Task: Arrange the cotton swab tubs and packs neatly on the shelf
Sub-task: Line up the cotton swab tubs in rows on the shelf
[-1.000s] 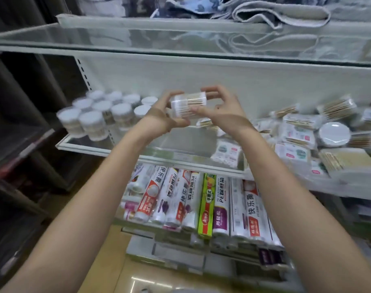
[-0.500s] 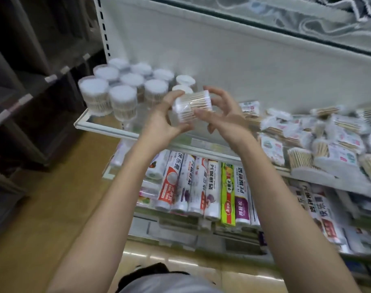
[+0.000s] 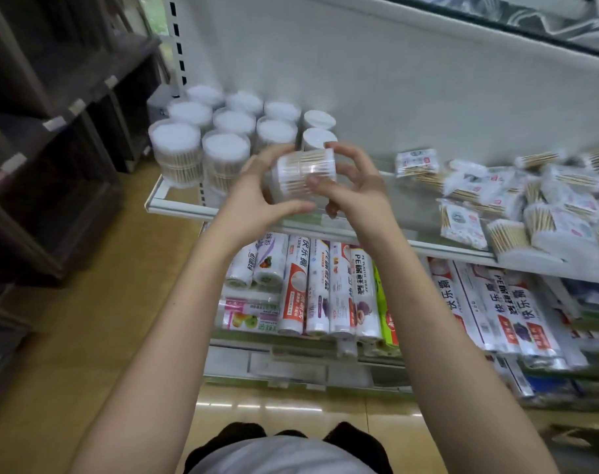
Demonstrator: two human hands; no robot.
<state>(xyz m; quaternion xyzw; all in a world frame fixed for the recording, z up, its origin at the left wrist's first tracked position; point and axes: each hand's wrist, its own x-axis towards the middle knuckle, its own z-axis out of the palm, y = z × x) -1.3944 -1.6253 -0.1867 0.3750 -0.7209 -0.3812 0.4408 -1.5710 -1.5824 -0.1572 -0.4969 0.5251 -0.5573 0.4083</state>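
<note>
- You hold one clear cotton swab tub (image 3: 303, 175) on its side in the air, just in front of the standing tubs (image 3: 222, 131) and above the front edge of the shelf (image 3: 175, 208).
- Your left hand (image 3: 257, 193) grips the tub's left end with thumb under and fingers over; your right hand (image 3: 356, 186) pinches its right end, fingers curled round it. Both hands are clamped on that tub.
- Done so far, by the look of it: the standing tubs form tidy rows at the shelf's left end, lids up and touching one another.
- Left to do, I judge: the tub you hold is not yet set down, and must be turned upright to join those rows.
- Also left: the swab packs (image 3: 516, 200), well to the right of the standing tubs, lie in a loose heap at mixed angles.
- Between the standing tubs and the packs the shelf shows a bare stretch.
- Below the shelf, a lower tier holds plastic wrap rolls (image 3: 328, 285) lying side by side.
- Behind the shelf stands a white back panel (image 3: 376, 80); left of it is a dark wooden unit (image 3: 52, 131), and underfoot a tan floor (image 3: 86, 319).
</note>
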